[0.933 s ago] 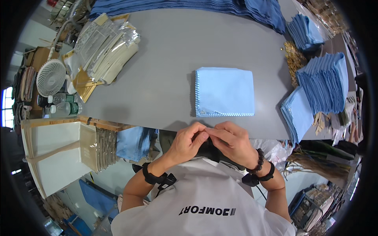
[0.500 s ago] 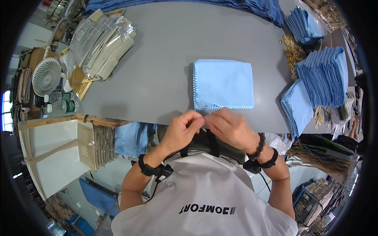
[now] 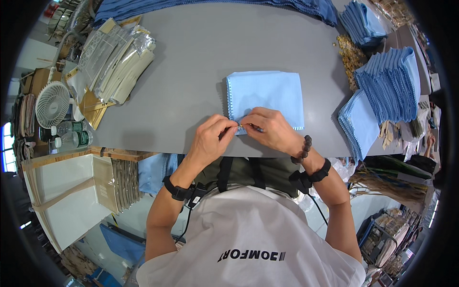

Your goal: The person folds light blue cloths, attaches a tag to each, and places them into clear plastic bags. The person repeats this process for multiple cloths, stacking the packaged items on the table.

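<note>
A folded light-blue cloth [image 3: 267,93] with a looped trim along its edges lies flat on the grey table, straight ahead of me. My left hand [image 3: 210,136] and my right hand [image 3: 268,128] meet at its near left corner. Thumb and forefinger of each are pinched together there. A tiny gold-coloured piece [image 3: 240,126] shows between the fingertips; its kind is too small to make out. My right fingers cover part of the cloth's near edge.
On the right are a heap of small gold-coloured pieces [image 3: 349,62], a stack of folded blue cloths [image 3: 389,86] and one cloth [image 3: 358,122] beside it. Plastic packaging [image 3: 117,62], a white fan [image 3: 52,104] and bottles [image 3: 75,139] stand left. More blue fabric [image 3: 215,5] spans the far edge.
Both hands have moved forward from the table's near edge onto the cloth's near left corner. They were pinched close together before, and they now work at the cloth. The cloth lies about as before.
</note>
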A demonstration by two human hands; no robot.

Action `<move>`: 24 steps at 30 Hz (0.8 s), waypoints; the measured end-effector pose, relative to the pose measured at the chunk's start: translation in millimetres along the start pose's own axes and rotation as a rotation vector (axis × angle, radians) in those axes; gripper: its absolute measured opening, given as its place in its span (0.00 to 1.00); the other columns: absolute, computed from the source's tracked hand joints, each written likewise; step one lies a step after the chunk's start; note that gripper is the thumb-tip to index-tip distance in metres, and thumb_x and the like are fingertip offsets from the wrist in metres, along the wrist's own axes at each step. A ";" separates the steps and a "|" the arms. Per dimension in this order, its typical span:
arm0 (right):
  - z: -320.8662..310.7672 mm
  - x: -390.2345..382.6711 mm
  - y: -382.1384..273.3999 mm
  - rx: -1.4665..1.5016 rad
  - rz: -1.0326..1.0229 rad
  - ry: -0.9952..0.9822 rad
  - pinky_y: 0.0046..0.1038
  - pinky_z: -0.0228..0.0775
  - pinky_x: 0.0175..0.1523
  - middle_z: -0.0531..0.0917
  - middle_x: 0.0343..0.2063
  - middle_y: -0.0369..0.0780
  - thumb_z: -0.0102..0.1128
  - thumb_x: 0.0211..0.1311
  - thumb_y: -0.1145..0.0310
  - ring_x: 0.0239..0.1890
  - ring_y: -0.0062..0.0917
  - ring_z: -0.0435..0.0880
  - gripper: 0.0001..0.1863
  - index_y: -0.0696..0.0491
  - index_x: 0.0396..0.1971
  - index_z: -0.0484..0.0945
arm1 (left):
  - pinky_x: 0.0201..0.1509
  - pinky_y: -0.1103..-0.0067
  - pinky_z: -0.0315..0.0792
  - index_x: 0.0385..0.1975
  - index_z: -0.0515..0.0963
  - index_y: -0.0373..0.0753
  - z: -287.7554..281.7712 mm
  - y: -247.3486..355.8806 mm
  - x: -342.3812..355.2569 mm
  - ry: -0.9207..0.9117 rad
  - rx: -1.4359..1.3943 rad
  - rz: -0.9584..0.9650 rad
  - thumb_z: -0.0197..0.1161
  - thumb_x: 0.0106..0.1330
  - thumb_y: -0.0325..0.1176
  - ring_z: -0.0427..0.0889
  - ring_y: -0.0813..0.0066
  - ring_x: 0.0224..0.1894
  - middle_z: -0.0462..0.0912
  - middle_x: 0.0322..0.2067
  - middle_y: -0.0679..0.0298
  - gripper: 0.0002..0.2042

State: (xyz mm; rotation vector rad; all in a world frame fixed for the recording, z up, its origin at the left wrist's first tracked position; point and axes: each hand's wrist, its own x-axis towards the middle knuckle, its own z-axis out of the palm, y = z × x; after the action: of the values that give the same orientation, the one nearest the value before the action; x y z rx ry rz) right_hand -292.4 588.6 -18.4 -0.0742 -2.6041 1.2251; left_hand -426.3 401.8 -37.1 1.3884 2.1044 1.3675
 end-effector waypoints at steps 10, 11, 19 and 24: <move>15.3 -1.0 7.9 -0.110 -0.071 0.062 0.40 0.81 0.42 0.85 0.34 0.42 0.67 0.60 0.74 0.37 0.41 0.86 0.05 0.56 0.35 0.86 | 0.36 0.69 0.79 0.36 0.84 0.34 0.5 0.2 2.5 0.004 0.050 0.030 0.71 0.66 0.22 0.85 0.58 0.33 0.84 0.33 0.59 0.03; 16.4 -1.2 8.0 -0.115 -0.071 0.060 0.40 0.81 0.42 0.85 0.34 0.42 0.67 0.60 0.74 0.37 0.41 0.86 0.05 0.56 0.35 0.86 | 0.36 0.69 0.79 0.35 0.84 0.34 2.1 0.4 4.0 0.004 0.066 0.038 0.71 0.66 0.21 0.84 0.58 0.33 0.84 0.33 0.59 0.02; -46.0 -48.9 0.2 -0.203 0.022 0.409 0.36 0.84 0.44 0.86 0.41 0.42 0.70 0.68 0.69 0.41 0.37 0.88 0.12 0.54 0.48 0.86 | 0.33 0.77 0.75 0.37 0.86 0.33 2.0 2.9 6.1 -0.013 0.088 0.054 0.70 0.66 0.22 0.81 0.72 0.27 0.83 0.33 0.61 0.03; -156.0 -158.5 45.6 -0.526 0.377 0.913 0.26 0.76 0.32 0.88 0.28 0.41 0.68 0.69 0.75 0.24 0.28 0.84 0.04 0.56 0.40 0.88 | 0.33 0.78 0.75 0.37 0.87 0.33 4.6 -2.3 2.5 -0.003 0.053 0.040 0.71 0.65 0.20 0.80 0.74 0.27 0.84 0.33 0.61 0.04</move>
State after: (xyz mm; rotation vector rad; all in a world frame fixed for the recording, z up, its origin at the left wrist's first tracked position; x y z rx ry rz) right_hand -102.5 710.2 8.1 -0.9974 -2.0177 0.3667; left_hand -425.9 406.2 -40.8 1.4594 2.1363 1.3330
